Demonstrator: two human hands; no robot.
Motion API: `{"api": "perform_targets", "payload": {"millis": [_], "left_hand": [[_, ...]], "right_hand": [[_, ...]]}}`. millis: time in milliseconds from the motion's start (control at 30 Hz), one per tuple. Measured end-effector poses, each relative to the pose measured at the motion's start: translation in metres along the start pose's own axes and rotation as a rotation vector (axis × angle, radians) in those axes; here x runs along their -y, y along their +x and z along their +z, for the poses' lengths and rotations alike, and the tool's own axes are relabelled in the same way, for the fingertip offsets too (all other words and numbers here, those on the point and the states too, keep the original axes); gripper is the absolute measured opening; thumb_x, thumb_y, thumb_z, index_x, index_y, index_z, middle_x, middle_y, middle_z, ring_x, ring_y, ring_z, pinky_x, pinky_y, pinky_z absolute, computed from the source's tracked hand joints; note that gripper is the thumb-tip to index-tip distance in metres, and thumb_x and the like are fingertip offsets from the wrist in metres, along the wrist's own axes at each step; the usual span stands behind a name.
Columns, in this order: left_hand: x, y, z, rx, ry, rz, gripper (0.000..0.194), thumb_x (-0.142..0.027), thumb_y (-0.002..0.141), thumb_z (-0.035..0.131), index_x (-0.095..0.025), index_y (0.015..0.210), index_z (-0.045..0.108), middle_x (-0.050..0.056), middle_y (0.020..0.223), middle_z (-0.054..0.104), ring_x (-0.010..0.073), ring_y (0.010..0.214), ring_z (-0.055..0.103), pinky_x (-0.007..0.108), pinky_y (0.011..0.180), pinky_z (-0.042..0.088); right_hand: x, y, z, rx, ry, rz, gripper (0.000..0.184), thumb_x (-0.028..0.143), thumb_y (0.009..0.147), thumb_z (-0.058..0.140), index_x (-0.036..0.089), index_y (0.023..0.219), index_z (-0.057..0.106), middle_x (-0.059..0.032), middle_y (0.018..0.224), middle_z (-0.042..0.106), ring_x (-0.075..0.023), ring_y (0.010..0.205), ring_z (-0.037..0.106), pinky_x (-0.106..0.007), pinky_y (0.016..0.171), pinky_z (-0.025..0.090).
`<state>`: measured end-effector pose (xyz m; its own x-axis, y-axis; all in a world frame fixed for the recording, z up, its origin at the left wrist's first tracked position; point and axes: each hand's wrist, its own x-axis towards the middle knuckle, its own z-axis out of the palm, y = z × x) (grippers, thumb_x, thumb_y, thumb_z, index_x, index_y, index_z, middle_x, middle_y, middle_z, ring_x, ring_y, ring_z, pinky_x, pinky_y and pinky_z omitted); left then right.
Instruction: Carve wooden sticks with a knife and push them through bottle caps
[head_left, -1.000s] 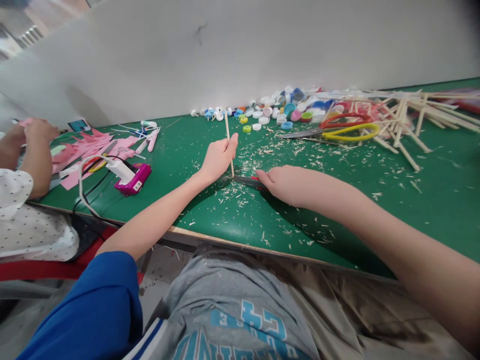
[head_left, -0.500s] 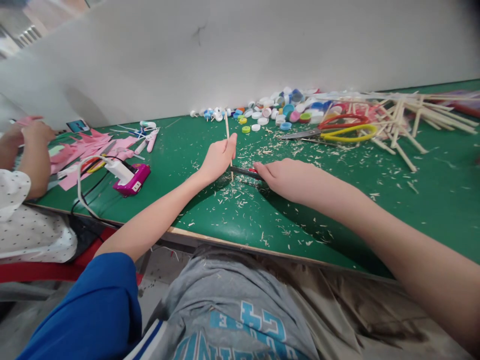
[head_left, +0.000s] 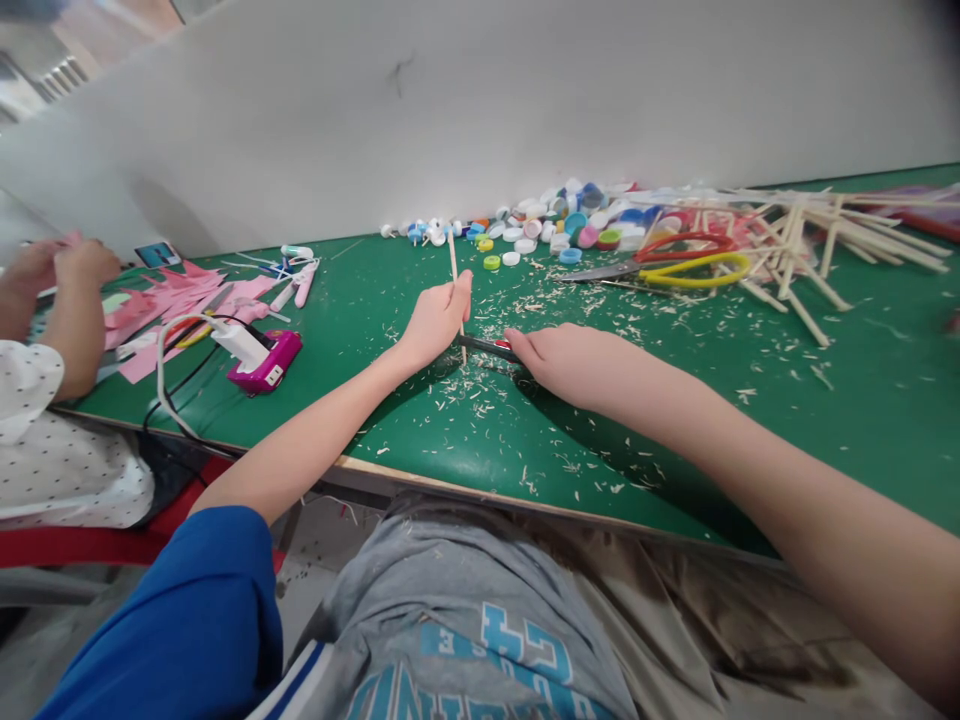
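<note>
My left hand (head_left: 435, 318) is closed around a thin wooden stick (head_left: 454, 266) and holds it nearly upright, its lower tip on the green table (head_left: 885, 400). My right hand (head_left: 564, 362) lies just to the right, closed over a small knife with a red handle (head_left: 489, 346). The blade points left and meets the stick near its bottom. Wood shavings (head_left: 487, 400) are scattered all around both hands.
A heap of plastic bottle caps (head_left: 559, 220), scissors with red and yellow handles (head_left: 679, 262) and a pile of wooden sticks (head_left: 817, 235) lie at the back right. At the left are a magenta device with a white charger (head_left: 259, 355), pink paper scraps (head_left: 172, 295) and another person's hands (head_left: 56, 270).
My right hand with the knife has slid a little left and away from me along the stick's base. The left hand and the stick have barely moved.
</note>
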<state>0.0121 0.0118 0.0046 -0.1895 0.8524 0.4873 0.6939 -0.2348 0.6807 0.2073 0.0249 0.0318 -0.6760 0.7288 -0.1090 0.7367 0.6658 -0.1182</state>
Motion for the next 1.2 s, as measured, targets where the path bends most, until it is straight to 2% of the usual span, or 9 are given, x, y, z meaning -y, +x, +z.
{"api": "perform_targets", "payload": {"millis": [467, 700, 800, 967, 1100, 1200], "left_hand": [[-0.002, -0.001, 0.001, -0.008, -0.021, 0.027, 0.06, -0.058, 0.095, 0.032, -0.021, 0.05, 0.043, -0.003, 0.047, 0.045, 0.0104, 0.051, 0.046, 0.028, 0.06, 0.038], [0.004, 0.0, 0.0, -0.034, -0.01, 0.015, 0.061, -0.06, 0.095, 0.033, -0.022, 0.049, 0.044, -0.003, 0.047, 0.045, 0.0109, 0.051, 0.046, 0.029, 0.061, 0.038], [0.004, 0.0, 0.0, -0.031, -0.008, 0.01, 0.061, -0.06, 0.095, 0.033, -0.022, 0.049, 0.044, -0.003, 0.046, 0.044, 0.0108, 0.051, 0.046, 0.029, 0.061, 0.038], [0.002, 0.0, 0.001, -0.022, -0.012, 0.033, 0.06, -0.059, 0.095, 0.034, -0.021, 0.049, 0.044, -0.003, 0.046, 0.044, 0.0105, 0.051, 0.046, 0.028, 0.062, 0.038], [0.002, -0.001, 0.001, -0.023, -0.016, 0.05, 0.06, -0.058, 0.096, 0.034, -0.021, 0.05, 0.044, -0.003, 0.047, 0.045, 0.0101, 0.051, 0.046, 0.028, 0.062, 0.039], [0.001, -0.001, 0.0, -0.024, -0.018, 0.047, 0.06, -0.058, 0.096, 0.034, -0.021, 0.049, 0.044, -0.003, 0.047, 0.046, 0.01, 0.051, 0.046, 0.028, 0.062, 0.039]], "right_hand": [[-0.003, -0.003, 0.0, 0.032, -0.011, 0.026, 0.067, 0.051, 0.099, 0.008, 0.016, 0.102, 0.065, -0.0123, 0.086, 0.063, -0.0238, 0.072, 0.059, -0.04, 0.069, 0.044], [0.011, -0.006, -0.006, 0.049, -0.074, -0.015, 0.067, 0.04, 0.1, 0.002, 0.012, 0.113, 0.062, -0.0157, 0.1, 0.063, -0.027, 0.089, 0.06, -0.04, 0.076, 0.043], [0.009, -0.004, -0.004, 0.062, -0.071, -0.015, 0.063, 0.038, 0.1, 0.005, 0.013, 0.114, 0.061, -0.0146, 0.097, 0.063, -0.0244, 0.085, 0.06, -0.037, 0.072, 0.042], [0.0, 0.0, 0.0, 0.045, -0.134, -0.132, 0.051, 0.032, 0.1, 0.015, 0.014, 0.126, 0.055, -0.014, 0.094, 0.062, -0.0198, 0.076, 0.058, -0.032, 0.065, 0.04], [0.001, -0.004, -0.003, 0.13, -0.251, -0.142, 0.045, 0.027, 0.097, 0.022, 0.012, 0.123, 0.056, -0.0145, 0.092, 0.062, -0.0205, 0.074, 0.057, -0.031, 0.062, 0.038], [-0.001, -0.005, -0.004, 0.126, -0.254, -0.162, 0.048, 0.029, 0.097, 0.02, 0.011, 0.122, 0.057, -0.0139, 0.089, 0.062, -0.02, 0.071, 0.056, -0.031, 0.06, 0.038]]}}
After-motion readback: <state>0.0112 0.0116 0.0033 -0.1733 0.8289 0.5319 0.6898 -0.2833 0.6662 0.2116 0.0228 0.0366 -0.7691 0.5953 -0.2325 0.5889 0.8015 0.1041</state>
